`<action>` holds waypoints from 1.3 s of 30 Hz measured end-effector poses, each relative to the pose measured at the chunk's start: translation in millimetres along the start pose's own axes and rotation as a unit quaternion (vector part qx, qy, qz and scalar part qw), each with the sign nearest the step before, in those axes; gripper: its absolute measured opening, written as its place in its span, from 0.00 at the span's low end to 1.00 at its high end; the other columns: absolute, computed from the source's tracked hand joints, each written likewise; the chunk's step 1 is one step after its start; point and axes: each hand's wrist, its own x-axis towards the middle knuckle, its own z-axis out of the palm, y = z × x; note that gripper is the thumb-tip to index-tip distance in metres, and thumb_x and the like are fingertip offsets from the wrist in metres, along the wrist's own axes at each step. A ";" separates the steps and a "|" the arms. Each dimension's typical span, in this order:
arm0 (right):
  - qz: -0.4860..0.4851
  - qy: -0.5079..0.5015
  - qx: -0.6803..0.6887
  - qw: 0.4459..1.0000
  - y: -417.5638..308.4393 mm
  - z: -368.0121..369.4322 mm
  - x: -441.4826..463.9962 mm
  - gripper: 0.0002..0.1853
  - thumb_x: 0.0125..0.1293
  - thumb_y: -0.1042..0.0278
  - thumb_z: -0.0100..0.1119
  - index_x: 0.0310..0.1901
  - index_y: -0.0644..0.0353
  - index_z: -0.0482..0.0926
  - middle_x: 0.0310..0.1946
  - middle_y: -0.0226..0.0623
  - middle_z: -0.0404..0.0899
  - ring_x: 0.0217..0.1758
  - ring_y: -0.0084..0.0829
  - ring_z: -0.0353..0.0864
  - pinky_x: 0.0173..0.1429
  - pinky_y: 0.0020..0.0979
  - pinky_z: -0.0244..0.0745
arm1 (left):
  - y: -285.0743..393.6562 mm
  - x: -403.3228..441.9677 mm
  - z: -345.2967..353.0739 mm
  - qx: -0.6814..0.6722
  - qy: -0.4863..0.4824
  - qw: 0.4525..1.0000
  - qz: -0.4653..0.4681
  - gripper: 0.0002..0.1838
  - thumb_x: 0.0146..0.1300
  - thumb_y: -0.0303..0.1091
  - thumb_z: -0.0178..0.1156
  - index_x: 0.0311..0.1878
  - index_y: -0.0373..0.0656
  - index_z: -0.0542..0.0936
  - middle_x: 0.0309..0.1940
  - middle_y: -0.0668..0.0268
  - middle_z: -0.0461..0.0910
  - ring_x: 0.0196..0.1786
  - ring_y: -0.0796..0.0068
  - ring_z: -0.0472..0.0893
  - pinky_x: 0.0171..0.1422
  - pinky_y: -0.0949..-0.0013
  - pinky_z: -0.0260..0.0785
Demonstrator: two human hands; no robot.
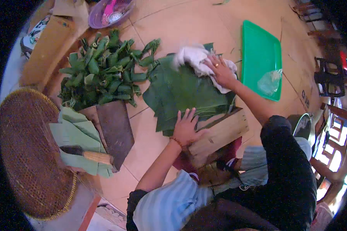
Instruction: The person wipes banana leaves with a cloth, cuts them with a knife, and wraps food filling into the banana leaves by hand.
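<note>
A stack of flat green leaves (181, 90) lies on the tiled floor in front of me, its near edge by a wooden block (219, 134). My left hand (186, 127) rests on the stack's near edge with its fingers spread, holding nothing. Over the stack's far right part, my right hand (221, 72) presses on a white cloth (198, 59), which is partly blurred. The fingers of this hand lie on top of the cloth, and part of the cloth is hidden beneath them.
Many folded leaf bundles (104, 69) are heaped at the left. Beside them are a knife (92, 156) on cut leaves (77, 133), a dark board (115, 131) and a woven tray (31, 154). A green tray (260, 57) holds clear plastic at the right. A purple basin (100, 17) stands behind.
</note>
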 end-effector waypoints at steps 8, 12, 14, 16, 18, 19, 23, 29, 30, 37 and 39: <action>-0.222 -0.111 0.069 0.966 -27.9 -5.0 -57.6 0.26 0.56 0.74 0.49 0.59 0.57 0.62 0.65 0.49 0.53 0.69 0.49 0.49 0.70 0.49 0.47 | 0.7 2.5 -2.7 0.007 -0.016 1.000 0.004 0.44 0.52 0.70 0.44 0.56 0.36 0.71 0.65 0.53 0.57 0.69 0.56 0.53 0.71 0.47 0.34; -0.090 0.020 0.065 0.994 14.2 13.5 -36.4 0.24 0.56 0.73 0.50 0.57 0.58 0.64 0.64 0.51 0.54 0.67 0.51 0.53 0.68 0.50 0.50 | 1.3 1.4 -3.2 0.000 -0.020 1.000 0.002 0.43 0.54 0.69 0.44 0.57 0.36 0.70 0.66 0.54 0.56 0.69 0.56 0.53 0.71 0.47 0.34; -0.010 0.052 0.028 0.998 27.6 14.8 -21.5 0.25 0.55 0.73 0.51 0.57 0.57 0.64 0.63 0.52 0.55 0.64 0.52 0.57 0.67 0.49 0.53 | -0.1 -1.4 -3.8 0.003 -0.008 1.000 0.009 0.42 0.54 0.68 0.44 0.58 0.37 0.69 0.66 0.54 0.57 0.69 0.56 0.54 0.71 0.47 0.35; 0.068 0.082 0.005 0.994 51.3 14.1 -3.8 0.25 0.55 0.74 0.51 0.58 0.56 0.64 0.62 0.52 0.57 0.62 0.53 0.60 0.65 0.48 0.56 | 1.1 1.4 -6.9 -0.010 -0.013 1.000 0.004 0.42 0.55 0.68 0.45 0.58 0.37 0.69 0.66 0.54 0.57 0.69 0.56 0.54 0.71 0.48 0.37; 0.143 0.104 0.009 0.984 76.7 27.4 11.3 0.26 0.55 0.76 0.52 0.58 0.55 0.65 0.60 0.53 0.60 0.59 0.54 0.62 0.62 0.47 0.59 | 0.6 5.2 -18.6 -0.091 -0.052 0.994 -0.033 0.40 0.56 0.66 0.45 0.58 0.37 0.69 0.66 0.54 0.56 0.69 0.57 0.55 0.71 0.50 0.39; 0.186 0.144 0.073 0.969 72.1 19.9 15.9 0.28 0.53 0.79 0.50 0.59 0.54 0.66 0.54 0.52 0.65 0.53 0.53 0.66 0.57 0.44 0.63 | -2.3 11.4 -35.0 -0.167 -0.088 0.980 -0.069 0.39 0.57 0.65 0.45 0.58 0.37 0.69 0.66 0.54 0.56 0.69 0.57 0.55 0.71 0.52 0.40; -0.034 0.164 0.042 0.985 -10.2 -45.8 7.3 0.29 0.51 0.77 0.53 0.59 0.52 0.66 0.46 0.48 0.70 0.44 0.48 0.70 0.51 0.40 0.66 | -35.4 38.7 -77.3 -0.352 0.023 0.923 -0.155 0.37 0.62 0.59 0.43 0.62 0.36 0.62 0.65 0.50 0.56 0.68 0.56 0.56 0.71 0.62 0.45; -0.183 0.015 0.083 0.980 -109.9 10.5 0.3 0.33 0.46 0.76 0.52 0.60 0.54 0.64 0.61 0.47 0.60 0.66 0.48 0.56 0.67 0.46 0.52 | -72.4 103.3 -96.6 -0.367 0.132 0.906 -0.165 0.39 0.64 0.58 0.39 0.66 0.32 0.51 0.63 0.46 0.59 0.67 0.51 0.58 0.69 0.64 0.48; -0.131 0.007 0.078 0.988 -119.6 18.2 1.5 0.34 0.45 0.77 0.52 0.60 0.54 0.64 0.62 0.47 0.59 0.68 0.48 0.53 0.69 0.47 0.49 | -78.7 105.8 -89.6 -0.313 0.140 0.930 -0.135 0.39 0.64 0.58 0.39 0.66 0.32 0.51 0.63 0.46 0.59 0.66 0.51 0.58 0.69 0.63 0.48; -0.283 -0.106 0.124 0.945 -125.5 3.6 -38.8 0.33 0.45 0.75 0.52 0.59 0.55 0.66 0.64 0.43 0.55 0.68 0.50 0.52 0.67 0.46 0.53 | -85.5 119.1 -81.6 -0.119 0.126 0.980 -0.100 0.35 0.63 0.57 0.43 0.62 0.36 0.62 0.59 0.49 0.65 0.61 0.48 0.65 0.62 0.58 0.60; -0.311 -0.153 0.183 0.920 -120.7 -11.1 -46.5 0.33 0.45 0.77 0.51 0.59 0.54 0.66 0.64 0.43 0.56 0.67 0.49 0.56 0.65 0.45 0.56 | -81.3 115.6 -89.6 -0.066 0.186 0.975 -0.100 0.33 0.63 0.53 0.44 0.61 0.35 0.62 0.57 0.49 0.67 0.60 0.49 0.66 0.62 0.59 0.60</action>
